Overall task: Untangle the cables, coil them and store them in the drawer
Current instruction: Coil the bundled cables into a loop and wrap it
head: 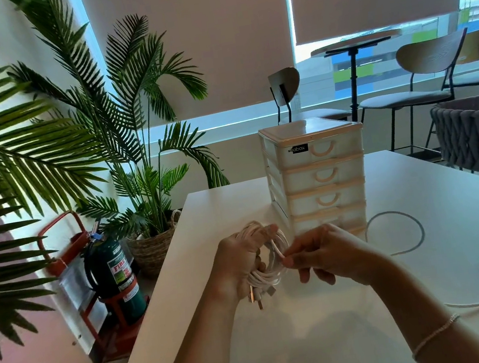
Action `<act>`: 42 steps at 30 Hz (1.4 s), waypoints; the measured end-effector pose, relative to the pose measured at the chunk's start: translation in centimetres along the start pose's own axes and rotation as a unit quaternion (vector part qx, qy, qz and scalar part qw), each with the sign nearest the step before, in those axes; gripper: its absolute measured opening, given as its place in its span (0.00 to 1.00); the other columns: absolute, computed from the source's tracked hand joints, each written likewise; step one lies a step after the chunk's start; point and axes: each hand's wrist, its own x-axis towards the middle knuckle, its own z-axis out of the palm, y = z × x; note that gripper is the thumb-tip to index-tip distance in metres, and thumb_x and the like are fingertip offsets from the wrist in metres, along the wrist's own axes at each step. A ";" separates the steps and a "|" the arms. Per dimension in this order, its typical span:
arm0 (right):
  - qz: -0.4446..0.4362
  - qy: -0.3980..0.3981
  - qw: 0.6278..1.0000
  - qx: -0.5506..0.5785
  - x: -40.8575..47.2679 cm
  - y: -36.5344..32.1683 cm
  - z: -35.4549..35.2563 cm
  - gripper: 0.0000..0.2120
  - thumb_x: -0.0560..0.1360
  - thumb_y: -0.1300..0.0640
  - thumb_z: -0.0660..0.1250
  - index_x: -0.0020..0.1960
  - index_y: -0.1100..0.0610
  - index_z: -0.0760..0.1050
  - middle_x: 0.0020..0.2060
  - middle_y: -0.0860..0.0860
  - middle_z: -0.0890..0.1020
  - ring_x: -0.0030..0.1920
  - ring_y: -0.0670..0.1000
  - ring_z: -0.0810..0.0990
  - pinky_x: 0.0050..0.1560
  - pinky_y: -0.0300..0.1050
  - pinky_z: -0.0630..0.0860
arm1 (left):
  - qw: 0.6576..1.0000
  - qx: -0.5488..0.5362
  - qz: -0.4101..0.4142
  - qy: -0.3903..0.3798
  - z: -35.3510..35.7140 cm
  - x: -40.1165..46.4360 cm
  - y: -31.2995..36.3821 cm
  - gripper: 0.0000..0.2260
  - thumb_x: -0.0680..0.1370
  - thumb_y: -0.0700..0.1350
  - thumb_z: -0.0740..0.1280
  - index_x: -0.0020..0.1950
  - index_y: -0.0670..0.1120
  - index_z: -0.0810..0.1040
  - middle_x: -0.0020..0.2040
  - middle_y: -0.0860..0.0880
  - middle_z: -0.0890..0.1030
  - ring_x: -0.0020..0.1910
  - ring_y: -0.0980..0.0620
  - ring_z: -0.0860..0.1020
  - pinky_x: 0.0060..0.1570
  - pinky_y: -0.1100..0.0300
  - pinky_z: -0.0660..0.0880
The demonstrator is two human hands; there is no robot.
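A black label with the white letters "abox" [297, 149] sits on the top drawer of the small white and beige plastic drawer unit [318, 175]; the first letters of the word are not readable. The unit stands on the white table [420, 194] and shows four drawers, all closed; three have a visible curved beige handle, and the lowest one is partly hidden behind the hands. On the floor at the left, the dark green fire extinguisher [114, 274] in a red stand carries a label where the word "FIRE" can be read.

There are two cables. The first is a bundle of white cable [269, 254], wound in several loops, with some metal plugs hanging under it. The left hand [238, 264] holds this bundle above the table, its fingers curled around the loops. The right hand [326, 253] is just beside it; thumb and forefinger pinch one white strand of the same bundle, the other fingers are bent loosely.

The second is a loose white braided cable [407, 231], which lies on the table to the right of the drawer unit, forms one open loop and ends in a silver plug near the right forearm. Nobody touches it.
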 end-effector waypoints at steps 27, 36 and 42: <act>0.079 -0.164 0.983 -0.003 -0.4 0.5 -0.9 0.06 0.71 0.57 0.69 0.45 0.60 0.79 0.30 0.50 0.82 0.24 0.47 0.78 0.29 0.39 0.78 | 0.991 0.098 0.097 -0.002 -0.5 0.4 -0.3 0.17 0.71 0.33 0.66 0.28 0.52 0.75 0.25 0.55 0.72 0.26 0.55 0.68 0.30 0.60 0.66; 0.049 -0.134 0.990 -0.003 -0.3 0.1 -0.7 0.15 0.64 0.50 0.70 0.46 0.59 0.80 0.26 0.49 0.76 0.23 0.45 0.69 0.24 0.34 0.68 | 0.990 0.116 0.064 -0.044 -0.3 0.2 -0.4 0.08 0.72 0.34 0.67 0.39 0.47 0.78 0.26 0.55 0.75 0.24 0.57 0.70 0.30 0.61 0.67; -0.038 0.039 0.993 0.100 -0.1 0.5 -2.1 0.11 0.61 0.46 0.70 0.33 0.55 0.81 0.20 0.45 0.66 0.21 0.42 0.58 0.22 0.35 0.56 | 0.982 0.117 0.045 -0.141 -0.5 -0.4 0.2 0.05 0.73 0.37 0.70 0.48 0.41 0.79 0.23 0.55 0.70 0.20 0.58 0.64 0.23 0.64 0.66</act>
